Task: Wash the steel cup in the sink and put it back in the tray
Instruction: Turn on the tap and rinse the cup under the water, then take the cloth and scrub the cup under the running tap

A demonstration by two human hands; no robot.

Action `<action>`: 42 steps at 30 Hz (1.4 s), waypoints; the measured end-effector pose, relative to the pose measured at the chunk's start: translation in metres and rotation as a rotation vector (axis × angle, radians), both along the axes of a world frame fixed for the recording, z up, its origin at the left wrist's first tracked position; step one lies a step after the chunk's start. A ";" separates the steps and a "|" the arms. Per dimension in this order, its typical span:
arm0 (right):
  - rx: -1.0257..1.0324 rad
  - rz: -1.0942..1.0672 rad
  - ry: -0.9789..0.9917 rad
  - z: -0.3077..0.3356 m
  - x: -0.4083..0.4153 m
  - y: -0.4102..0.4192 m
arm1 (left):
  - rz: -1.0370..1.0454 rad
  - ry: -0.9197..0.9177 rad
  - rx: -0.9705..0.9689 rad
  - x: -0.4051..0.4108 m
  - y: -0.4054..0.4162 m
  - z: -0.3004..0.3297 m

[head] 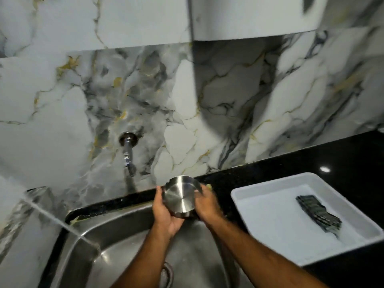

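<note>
1. Over the back edge of the sink (87, 235), the steel cup (179, 197) is held between both hands, base turned towards the camera and tilted; it touches neither basin nor counter.
2. Grip: left hand (164, 213) is closed under and along the cup's left side, thumb on the rim of the base. Right hand (204, 205) wraps the right side, fingers curled round it. A yellowish bit shows behind the right fingers; cannot tell what it is.
3. Risk: judged wet steel in bare hands, so the cup could slip and drop into the basin. Cause: a grip on smooth curved wall only.
4. Risk: the tap (127, 151) is well left of the cup. No water visibly reaches it, so rinsing may miss unless the cup goes under the spout.
5. Risk: on return, the cup could clip the near-left corner of the tray (270, 181).
6. Count: one cup, one sink, one tap, one white tray, one dark patterned item (319, 216) lying along the tray's right side, two hands.
</note>
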State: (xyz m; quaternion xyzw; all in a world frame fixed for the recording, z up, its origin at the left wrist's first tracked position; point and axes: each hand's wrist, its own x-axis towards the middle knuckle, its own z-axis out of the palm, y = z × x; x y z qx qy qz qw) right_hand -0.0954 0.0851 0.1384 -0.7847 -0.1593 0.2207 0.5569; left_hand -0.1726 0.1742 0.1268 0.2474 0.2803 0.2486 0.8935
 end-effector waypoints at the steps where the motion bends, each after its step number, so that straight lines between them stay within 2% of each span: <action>1: -0.091 0.035 -0.112 0.001 0.009 -0.012 | 0.001 -0.051 -0.027 0.009 -0.009 -0.003; 4: -0.313 0.100 -0.294 0.008 0.047 -0.058 | -0.064 -0.153 -0.110 0.045 -0.052 -0.013; 7: -0.372 0.139 -0.322 0.005 0.091 -0.105 | -0.116 -0.192 -0.160 0.087 -0.095 -0.027; 12: -0.326 0.078 -0.294 -0.016 0.171 -0.183 | -0.189 -0.147 -0.191 0.154 -0.164 -0.037; 16: -0.557 0.008 -0.421 -0.051 0.237 -0.247 | -0.155 -0.064 -0.244 0.191 -0.204 -0.048; 18: -0.703 0.065 -0.464 -0.081 0.262 -0.275 | -0.168 -0.026 -0.254 0.204 -0.221 -0.058; 21: -0.878 0.226 -0.411 -0.122 0.282 -0.304 | -0.204 0.021 -0.291 0.217 -0.239 -0.068; 24: -0.951 0.334 -0.416 -0.147 0.285 -0.317 | -0.220 0.040 -0.311 0.222 -0.249 -0.076; 26: -0.900 0.297 -0.452 -0.153 0.288 -0.318 | -0.229 0.033 -0.329 0.221 -0.251 -0.077; 29: -0.770 0.239 -0.344 -0.146 0.297 -0.312 | -0.225 0.038 -0.324 0.211 -0.245 -0.073; 33: -0.270 -0.061 0.060 -0.092 0.290 -0.289 | -0.232 0.048 -0.272 0.193 -0.223 -0.059; 35: -0.063 -0.073 0.157 -0.055 0.269 -0.264 | -0.211 0.034 -0.223 0.178 -0.206 -0.049; 38: 0.070 0.113 0.005 0.000 0.222 -0.214 | -0.180 -0.003 -0.154 0.151 -0.180 -0.031; 42: 0.014 0.530 -0.612 0.047 0.146 -0.139 | -0.137 -0.026 -0.063 0.104 -0.134 -0.005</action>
